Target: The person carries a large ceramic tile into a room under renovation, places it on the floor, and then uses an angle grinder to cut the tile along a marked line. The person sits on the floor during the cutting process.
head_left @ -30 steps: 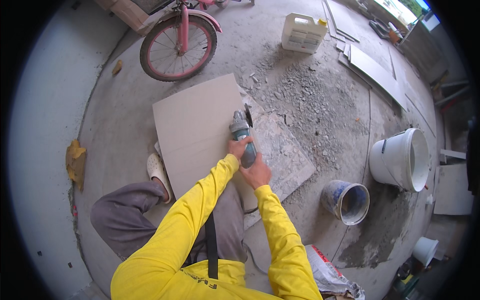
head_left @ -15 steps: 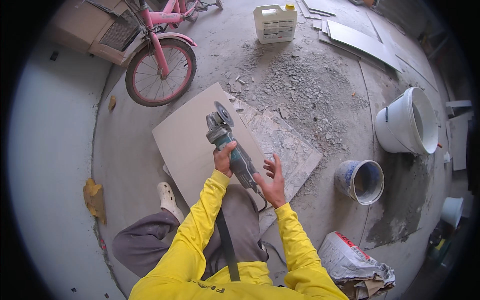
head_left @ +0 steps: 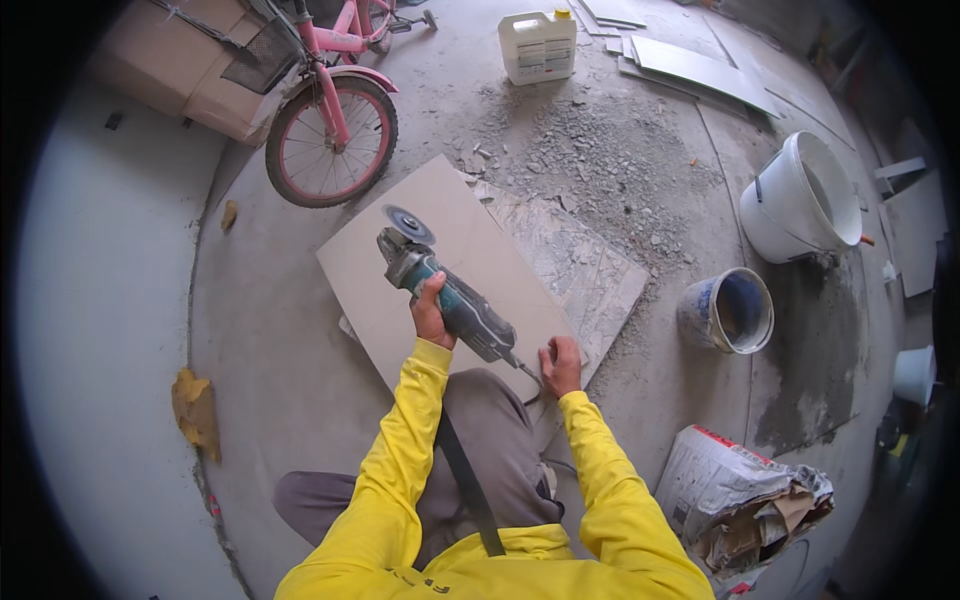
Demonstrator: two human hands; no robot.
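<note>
An angle grinder [head_left: 450, 305], teal and black with a disc at its far end, is gripped round the body by my left hand [head_left: 432, 315]. It is held above a large beige tile [head_left: 400, 250], its disc [head_left: 409, 225] facing up. My right hand [head_left: 562, 366] has its fingers curled together by the tile's near right edge, beside the grinder's power cord [head_left: 527, 370]. Whether the cord or anything else is between those fingers is hidden. Under the beige tile lies a scored, mortar-streaked slab [head_left: 600, 270], sticking out to the right.
Grey rubble [head_left: 620, 170] covers the floor beyond the tiles. To the right stand a white bucket [head_left: 775, 215], a smaller stained bucket [head_left: 700, 310] and a torn paper sack [head_left: 720, 490]. A pink bicycle [head_left: 335, 110], a white canister [head_left: 538, 50] and stacked panels [head_left: 690, 65] are farther off.
The grinder has turned and tilted leftward, its disc now flatter. My right hand has left the tool's rear end, moving right and down, and its spread fingers have curled in.
</note>
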